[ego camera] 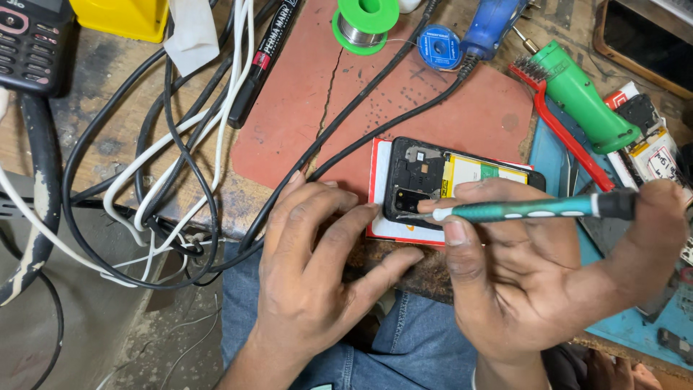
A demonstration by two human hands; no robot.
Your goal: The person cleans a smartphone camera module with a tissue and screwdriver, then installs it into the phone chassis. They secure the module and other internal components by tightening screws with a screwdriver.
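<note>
Head view looks straight down on a cluttered bench, and much of it is cut off: a dark handset (32, 43) runs off the top left corner, a yellow box (124, 17) and a green solder spool (365, 23) are clipped by the top edge, and a dark framed slab (642, 43) leaves at the top right. The opened phone (433, 184), back cover off, lies on a white card with a red border (379, 195) at the near edge of a reddish mat (404, 108); its right end and lower edge are hidden behind the right hand's fingers, and the screwdriver's tip is too fine to tell exactly which spot it meets.

Open room is scarce. Black and white cables (180, 180) crowd the left, a black marker (263, 61) lies slantwise above them, and a green-handled tool (585, 101) and red brush (563, 137) hem the right. The bench edge runs just below the phone, with blue jeans (404, 347) beneath.

The left hand (310, 289) lies flat and spread, fingertips pressing the card and the phone's left end, gripping nothing. The right hand (548, 274) is closed around a teal precision screwdriver (534, 209), held nearly level, its point on the phone's lower left part.
</note>
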